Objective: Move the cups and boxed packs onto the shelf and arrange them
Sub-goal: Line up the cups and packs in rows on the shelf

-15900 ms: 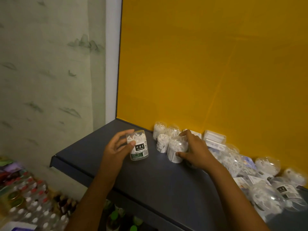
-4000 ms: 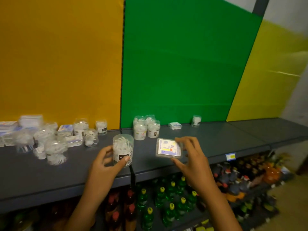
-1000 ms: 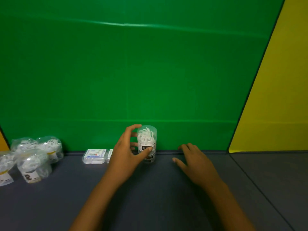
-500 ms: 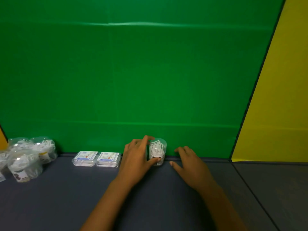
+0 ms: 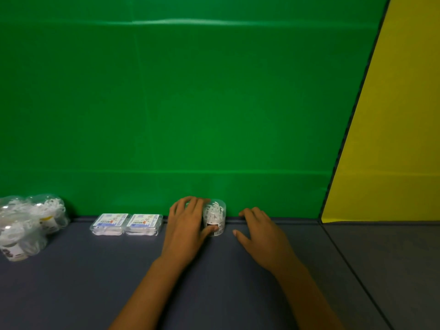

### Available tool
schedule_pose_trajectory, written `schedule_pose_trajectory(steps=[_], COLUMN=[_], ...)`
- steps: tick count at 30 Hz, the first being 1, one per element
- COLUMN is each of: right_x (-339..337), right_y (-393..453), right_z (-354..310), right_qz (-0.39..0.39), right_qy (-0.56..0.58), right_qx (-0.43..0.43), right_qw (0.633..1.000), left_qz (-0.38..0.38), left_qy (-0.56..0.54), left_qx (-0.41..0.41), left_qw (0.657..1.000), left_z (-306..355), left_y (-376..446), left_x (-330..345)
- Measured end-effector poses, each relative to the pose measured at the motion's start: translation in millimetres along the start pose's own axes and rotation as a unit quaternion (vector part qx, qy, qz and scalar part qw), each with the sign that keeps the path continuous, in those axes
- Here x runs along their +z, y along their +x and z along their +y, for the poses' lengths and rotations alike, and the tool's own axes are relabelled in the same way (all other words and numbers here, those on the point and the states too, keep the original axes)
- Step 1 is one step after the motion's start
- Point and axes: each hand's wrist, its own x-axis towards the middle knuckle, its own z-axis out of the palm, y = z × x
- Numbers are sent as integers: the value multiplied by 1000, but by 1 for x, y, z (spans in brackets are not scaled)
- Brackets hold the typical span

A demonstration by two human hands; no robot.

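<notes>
The left hand (image 5: 188,228) gripped a small clear plastic cup packed with white pieces (image 5: 214,219), fingers curled over its top and far side and the thumb pressed against its front near the base. The cup stood upright on the dark grey shelf (image 5: 214,282), its long axis vertical, right at the back edge against the green back panel (image 5: 166,103). A white label wrapped its lower part, with a dark patch half hidden by the thumb and a barcode showing at the lower right; none of the print could be read. The right hand (image 5: 259,236) lay just right of the cup, apart from it, palm down with fingers relaxed and spread on the shelf, grasping nothing. To the left of the left hand, two flat clear boxed packs (image 5: 126,224) lay side by side and touching, their long sides parallel to the back panel and their white and blue labels facing up; a "50" showed on each label, and the rest was too small to make out. Farther left, at the frame's edge, a cluster of clear cups filled with white pieces (image 5: 26,225) stood close together, one with a yellow mark on its label. A yellow panel (image 5: 392,139) adjoined the green one on the right.
</notes>
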Motion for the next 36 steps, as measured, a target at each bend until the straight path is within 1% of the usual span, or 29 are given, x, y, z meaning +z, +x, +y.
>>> schedule_pose_trajectory(steps=[4, 8, 11, 16, 23, 25, 28, 32, 36], right_x=[-3, -12, -21, -32, -28, -23, -17, -14, -1], right_y=[-2, 1, 3, 4, -13, -23, -37, -50, -61], right_z=[-2, -11, -24, -56, -138, -166, -211, -276, -341], right_qz=[2, 23, 38, 44, 47, 31, 4, 10, -3], right_qy=[3, -16, -34, -69, -67, -57, -51, -35, -19], right_qx=[4, -4, -19, -35, -80, -91, -113, -153, -189], right_qw=[1000, 1000, 998, 996, 993, 994, 992, 988, 982], left_qz=[-12, -7, -9, -43, -58, -64, -62, -54, -55], left_qy=[4, -12, -12, 3, 54, 61, 91, 137, 149], left_qx=[9, 16, 17, -5, -63, -84, -109, -146, -186], left_qw=[1000, 1000, 1000, 999, 995, 993, 988, 978, 970], left_z=[2, -3, -17, -49, -96, -110, -135, -170, -207], left_y=[-2, -5, -13, -34, -88, -112, -148, -194, -241], left_x=[-7, -23, -41, -78, -147, -167, -200, -241, -282])
